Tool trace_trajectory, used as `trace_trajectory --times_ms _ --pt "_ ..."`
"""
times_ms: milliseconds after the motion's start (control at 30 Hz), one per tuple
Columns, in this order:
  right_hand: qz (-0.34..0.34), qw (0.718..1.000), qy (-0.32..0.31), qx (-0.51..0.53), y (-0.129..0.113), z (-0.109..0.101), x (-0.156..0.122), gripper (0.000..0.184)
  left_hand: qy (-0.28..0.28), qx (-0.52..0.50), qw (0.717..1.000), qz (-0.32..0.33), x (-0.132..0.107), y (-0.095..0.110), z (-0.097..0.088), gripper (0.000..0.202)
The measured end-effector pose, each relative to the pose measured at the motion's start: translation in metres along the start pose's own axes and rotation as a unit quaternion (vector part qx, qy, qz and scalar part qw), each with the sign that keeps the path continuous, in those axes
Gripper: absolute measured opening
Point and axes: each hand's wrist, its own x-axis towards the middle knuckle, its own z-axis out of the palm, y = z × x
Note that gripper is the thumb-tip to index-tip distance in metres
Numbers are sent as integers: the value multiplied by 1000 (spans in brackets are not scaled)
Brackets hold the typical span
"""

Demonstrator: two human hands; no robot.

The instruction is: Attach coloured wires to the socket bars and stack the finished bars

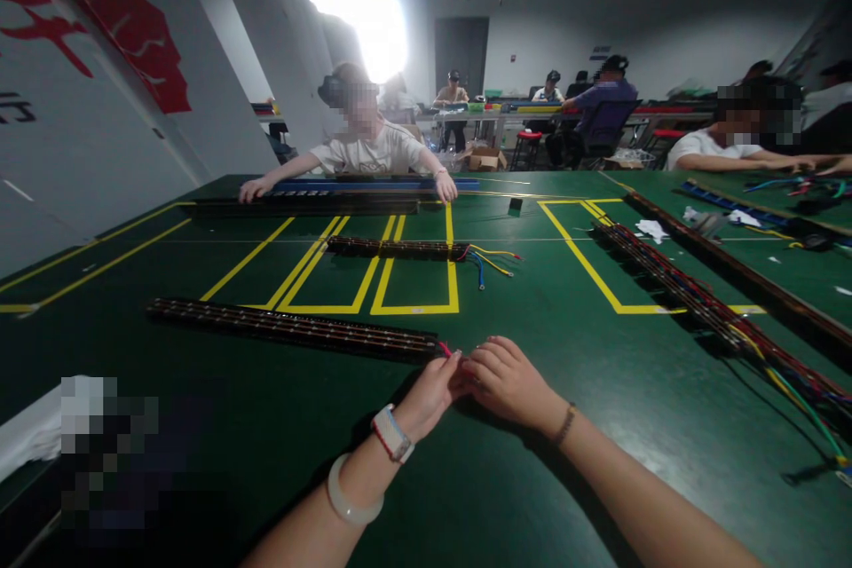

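A long dark terminal strip [293,328] lies across the green table in front of me. My left hand [432,390] and my right hand [509,377] meet at its right end, fingers curled and pinched together. A short red wire [445,349] pokes out at the strip's end, right at my left fingertips. The fingers hide what else, if anything, they grip. My left wrist carries a watch and a pale bangle, my right wrist a thin bracelet.
A second strip [399,247] with loose coloured wires lies inside the yellow tape boxes. A long wired bundle [692,297] runs along the right. A person across the table holds another strip [312,200]. Other people work at the right and at tables behind.
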Motion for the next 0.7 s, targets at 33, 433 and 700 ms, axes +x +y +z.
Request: trace_trajectory --times_ms 33,433,700 --pt "14 1000 1 -1 -1 -2 0 22 8 10 1000 -2 0 0 1 20" --pt "143 985 -87 -31 -14 -9 4 25 24 97 995 7 0 -1 4 30" --pt "210 968 -132 -45 36 -13 15 29 24 174 984 -2 1 0 -2 40"
